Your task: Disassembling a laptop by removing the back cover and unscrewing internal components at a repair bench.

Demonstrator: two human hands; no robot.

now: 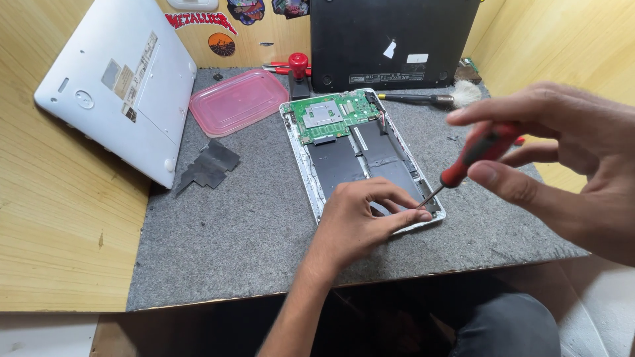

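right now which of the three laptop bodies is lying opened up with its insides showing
The small white laptop flat on the grey mat, green board exposed, under both hands. The white one and the black one lean closed against the walls.

Opened laptop (360,149) lies on grey mat (251,225), green board & dark battery packs exposed. L hand (360,221) rests on its near edge, fingers curled. R hand (562,152) grips red/black screwdriver (473,155), tip at near-right corner by L fingertips. Pink lid (238,101) & white cover (119,82) to the left.
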